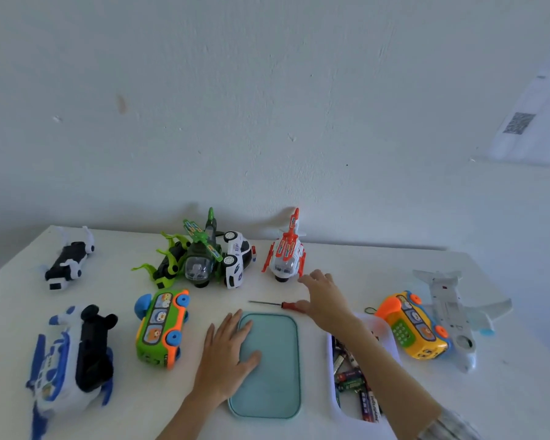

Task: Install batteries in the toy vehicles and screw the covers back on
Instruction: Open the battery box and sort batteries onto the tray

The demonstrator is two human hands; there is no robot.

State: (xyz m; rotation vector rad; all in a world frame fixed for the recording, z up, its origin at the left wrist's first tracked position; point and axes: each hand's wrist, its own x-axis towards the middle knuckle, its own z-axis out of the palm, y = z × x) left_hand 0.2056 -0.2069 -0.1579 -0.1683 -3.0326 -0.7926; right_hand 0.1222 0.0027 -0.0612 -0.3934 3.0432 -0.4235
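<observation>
Right now the left hand (227, 354) lies flat, fingers straight, on the teal lid (269, 365) at six o'clock on the tabletop (331, 265). At its one o'clock, the right hand (323, 298) rests over the red-handled screwdriver (275, 304); grip unclear. Batteries (354, 381) fill the white tray (346, 417) at four o'clock; toy vehicles (200, 258) ring everything.

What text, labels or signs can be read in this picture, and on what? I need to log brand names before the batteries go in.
None can be read for certain.
White police car: dark lettering on its side, too small to read.
Batteries in the white container: printed labels, blurred.
Paper on the wall: a square QR-style code, no legible words.
Orange toy phone: green keypad, markings too small.
</observation>
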